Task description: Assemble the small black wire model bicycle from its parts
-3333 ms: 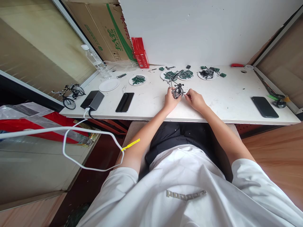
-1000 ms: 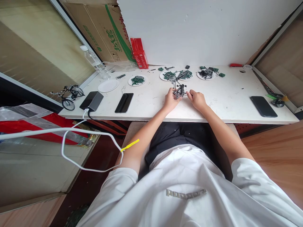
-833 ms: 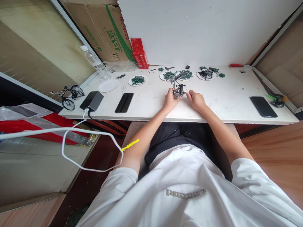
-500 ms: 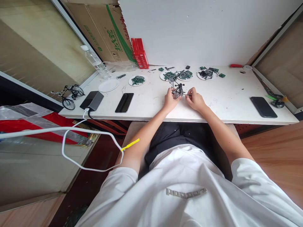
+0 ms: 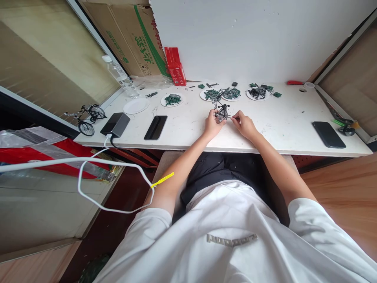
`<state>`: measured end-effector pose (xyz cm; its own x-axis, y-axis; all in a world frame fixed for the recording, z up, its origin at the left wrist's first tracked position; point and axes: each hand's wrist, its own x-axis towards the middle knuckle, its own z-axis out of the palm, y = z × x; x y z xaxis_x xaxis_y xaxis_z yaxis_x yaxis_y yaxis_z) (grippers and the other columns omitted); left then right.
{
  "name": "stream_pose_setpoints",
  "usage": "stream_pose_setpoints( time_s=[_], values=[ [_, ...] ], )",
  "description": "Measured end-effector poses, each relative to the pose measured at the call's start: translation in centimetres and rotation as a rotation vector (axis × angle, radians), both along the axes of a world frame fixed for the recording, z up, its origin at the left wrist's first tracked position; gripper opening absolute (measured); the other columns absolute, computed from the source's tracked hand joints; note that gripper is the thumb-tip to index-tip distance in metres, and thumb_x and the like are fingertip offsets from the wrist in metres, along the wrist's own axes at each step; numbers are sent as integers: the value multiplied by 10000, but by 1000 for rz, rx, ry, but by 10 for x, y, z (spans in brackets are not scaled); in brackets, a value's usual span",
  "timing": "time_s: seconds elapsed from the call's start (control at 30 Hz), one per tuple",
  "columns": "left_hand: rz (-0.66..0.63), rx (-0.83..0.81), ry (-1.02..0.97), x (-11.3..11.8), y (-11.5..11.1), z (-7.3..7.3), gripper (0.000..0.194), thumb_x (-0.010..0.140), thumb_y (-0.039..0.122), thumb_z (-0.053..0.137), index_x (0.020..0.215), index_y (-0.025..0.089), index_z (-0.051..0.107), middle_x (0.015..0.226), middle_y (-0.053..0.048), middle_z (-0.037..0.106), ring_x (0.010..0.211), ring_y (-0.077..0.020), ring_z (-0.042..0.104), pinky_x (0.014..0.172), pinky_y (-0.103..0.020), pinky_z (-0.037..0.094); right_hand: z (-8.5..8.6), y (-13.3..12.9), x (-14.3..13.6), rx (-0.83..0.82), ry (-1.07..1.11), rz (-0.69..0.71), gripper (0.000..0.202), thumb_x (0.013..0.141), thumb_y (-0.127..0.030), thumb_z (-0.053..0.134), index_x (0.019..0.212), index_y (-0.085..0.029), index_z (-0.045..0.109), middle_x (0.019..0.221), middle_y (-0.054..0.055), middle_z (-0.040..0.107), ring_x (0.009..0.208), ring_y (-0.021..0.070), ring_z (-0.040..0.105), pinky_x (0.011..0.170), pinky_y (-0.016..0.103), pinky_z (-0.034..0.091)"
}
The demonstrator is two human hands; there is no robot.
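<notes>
Over the middle of the white table point(image 5: 188, 133), my left hand point(image 5: 212, 125) is closed on a small black and silver model bicycle point(image 5: 222, 113), partly built, its finer parts too small to make out. Just to the right, my right hand point(image 5: 244, 124) pinches a thin dark rod point(image 5: 231, 117) whose tip points at the model's side. Whether that rod is a tool or a part cannot be told. Behind the model lie white plates of small green parts point(image 5: 231, 93) and a plate of black parts point(image 5: 258, 93).
A finished model bicycle point(image 5: 86, 118) stands at the left by a grey power box point(image 5: 115, 125) with a white cable point(image 5: 118, 159) looping over my left arm. Phones lie left point(image 5: 156, 127) and right point(image 5: 328, 134). A water bottle point(image 5: 121, 76) and red box point(image 5: 176, 67) stand behind.
My right hand's fingertips have shifted slightly left, closer to the model, and less of the thin rod shows. My left hand holds the model in much the same place.
</notes>
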<state>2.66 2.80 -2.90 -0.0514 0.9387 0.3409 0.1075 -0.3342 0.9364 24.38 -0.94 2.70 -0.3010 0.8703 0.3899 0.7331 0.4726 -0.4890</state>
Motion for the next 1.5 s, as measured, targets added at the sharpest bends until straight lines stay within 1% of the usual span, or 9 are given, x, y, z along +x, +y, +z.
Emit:
stream_pose_setpoints(
  time_s=[0.2,0.33,0.5,0.7,0.87,0.97,1.1,1.33,1.5],
  values=[
    [-9,13,-12,0,-1,2,622,788,213,991,1254,263,584,1004,-28,812,839,-205,817,852,-344,658,2,-2,1,-3,-63,-41,437,1152,-644,402,1164,-253,598,1053,165,839,830,336,722,731,401,474],
    [0,14,1,0,-3,3,609,794,231,1001,1247,267,596,1000,-25,803,858,-208,818,874,-352,656,4,-2,0,-9,-92,-47,480,1164,-673,357,1151,-257,596,936,132,806,732,314,669,690,388,439],
    [-19,19,4,0,-5,6,610,796,245,1008,1247,271,597,1033,-33,814,874,-213,821,874,-357,656,4,-2,-1,0,-114,-63,502,1170,-690,334,1127,-264,596,855,113,770,717,325,663,682,383,420],
    [-2,-8,22,0,-9,13,610,759,200,1003,1220,248,607,1059,-46,830,803,-184,798,803,-311,629,4,-2,-3,-16,-168,-112,452,1188,-625,340,1077,-272,599,853,110,759,734,321,676,686,368,386],
    [-31,-7,10,-1,-10,13,604,774,240,996,1232,257,602,1055,-44,832,835,-193,812,815,-310,630,2,-1,-3,-4,-110,-129,449,1172,-651,364,1045,-282,587,824,99,743,727,318,666,680,371,386],
    [-46,-16,4,-1,-8,10,614,781,257,999,1246,257,599,1075,-59,829,866,-205,821,836,-326,644,3,-3,-3,-37,-30,-99,419,1156,-669,407,1121,-281,562,882,94,764,763,314,694,698,378,428],
    [-51,-36,-53,-1,-2,5,662,753,270,1024,1260,257,598,1048,-48,821,833,-194,806,785,-312,643,3,-5,-2,-57,75,3,435,1109,-700,511,1221,-280,504,1021,98,787,832,295,719,744,389,490],
    [-62,-47,-93,-1,-2,6,684,731,250,1035,1267,242,610,1026,-49,822,858,-210,812,788,-319,651,-2,1,1,-25,96,61,430,1134,-699,459,1120,-275,529,1037,138,805,822,296,682,739,400,481],
    [-53,-53,-70,0,-5,10,649,736,206,1016,1246,235,615,1065,-63,835,870,-208,818,829,-320,648,-3,4,3,-18,25,1,471,1144,-720,423,1082,-272,556,960,131,799,772,295,658,711,384,427]
  ],
)
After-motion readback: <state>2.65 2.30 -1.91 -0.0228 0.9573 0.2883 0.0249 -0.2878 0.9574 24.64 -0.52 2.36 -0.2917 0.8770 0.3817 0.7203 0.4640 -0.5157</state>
